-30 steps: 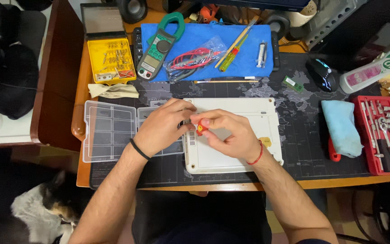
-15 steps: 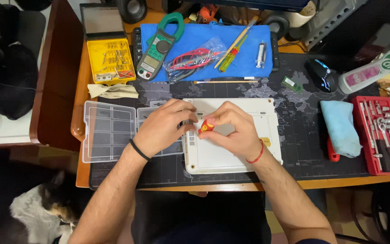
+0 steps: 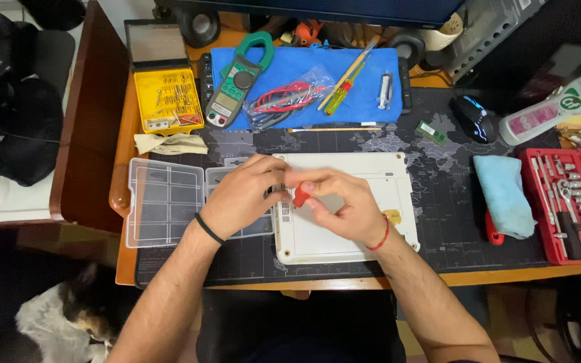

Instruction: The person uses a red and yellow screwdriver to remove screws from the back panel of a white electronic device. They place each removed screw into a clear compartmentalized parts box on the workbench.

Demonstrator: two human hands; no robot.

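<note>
Near the frame's lower middle, the right hand (image 3: 344,205) pinches a small red-handled screwdriver (image 3: 301,195) between thumb and fingers, its tip now at the left edge of the white rectangular plastic device casing (image 3: 364,238); half a second ago it sat slightly further right. The left hand (image 3: 240,198) stays curled, fingertips steadying the tool. Left lies a clear plastic compartment box (image 3: 163,202). Farther up, a blue cloth mat (image 3: 304,74) carries a green clamp meter (image 3: 237,81).
</note>
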